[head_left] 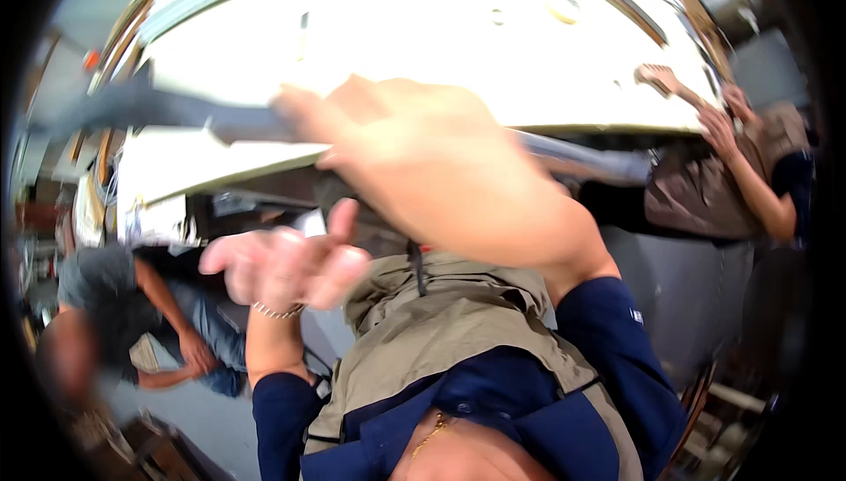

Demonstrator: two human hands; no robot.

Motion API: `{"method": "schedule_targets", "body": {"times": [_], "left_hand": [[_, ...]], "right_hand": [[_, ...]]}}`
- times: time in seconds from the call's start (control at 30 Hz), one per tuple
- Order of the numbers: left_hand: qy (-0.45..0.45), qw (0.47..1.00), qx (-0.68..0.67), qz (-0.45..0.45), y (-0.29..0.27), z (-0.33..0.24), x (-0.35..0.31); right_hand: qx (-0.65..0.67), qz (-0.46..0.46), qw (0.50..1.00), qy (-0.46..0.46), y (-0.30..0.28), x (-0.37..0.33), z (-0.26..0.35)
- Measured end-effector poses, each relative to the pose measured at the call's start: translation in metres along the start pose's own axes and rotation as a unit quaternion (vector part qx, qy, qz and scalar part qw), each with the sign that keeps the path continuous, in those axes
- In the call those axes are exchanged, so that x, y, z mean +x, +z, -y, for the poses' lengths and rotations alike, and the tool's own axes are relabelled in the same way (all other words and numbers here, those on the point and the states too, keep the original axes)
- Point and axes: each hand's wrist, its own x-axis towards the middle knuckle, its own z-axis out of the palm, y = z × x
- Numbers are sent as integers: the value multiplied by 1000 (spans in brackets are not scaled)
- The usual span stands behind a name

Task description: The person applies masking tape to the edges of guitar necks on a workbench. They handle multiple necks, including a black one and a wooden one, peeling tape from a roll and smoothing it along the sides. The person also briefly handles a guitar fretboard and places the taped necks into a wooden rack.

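Note:
My right hand point(441, 164), smeared by motion, reaches across in front of the white tabletop point(405, 40). Its fingers close around the end of a long dark grey-blue object point(238, 122), which stretches left past the table's edge; blur hides its exact kind. Lower and to the left, my left hand point(286, 265) is raised with its fingers apart and nothing in it. A bracelet circles that wrist. Behind my right forearm, a grey-blue bar-like length point(586, 156) shows along the table's near edge; whether it joins the dark object, I cannot tell.
At right, a co-worker in a brown apron point(687, 190) holds a wooden guitar neck point(665, 80) over the table. Another person point(176, 313) sits at lower left, hands together. Tape rolls point(562, 7) lie at the far right of the tabletop. Shelving point(40, 252) stands at far left.

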Motion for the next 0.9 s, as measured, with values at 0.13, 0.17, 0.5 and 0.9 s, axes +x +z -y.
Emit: {"method": "schedule_targets", "body": {"times": [0.13, 0.17, 0.5, 0.9], "left_hand": [[-201, 919, -79, 330, 0, 22, 5], [-212, 904, -96, 360, 7, 31, -3], [-238, 817, -95, 517, 18, 69, -73], [-183, 825, -91, 526, 24, 75, -79]], "right_hand": [[-62, 41, 995, -70, 49, 15, -10], [-31, 79, 994, -72, 60, 22, -18], [-36, 56, 998, -7, 153, 38, -48], [-267, -137, 938, 175, -46, -173, -217]]}}
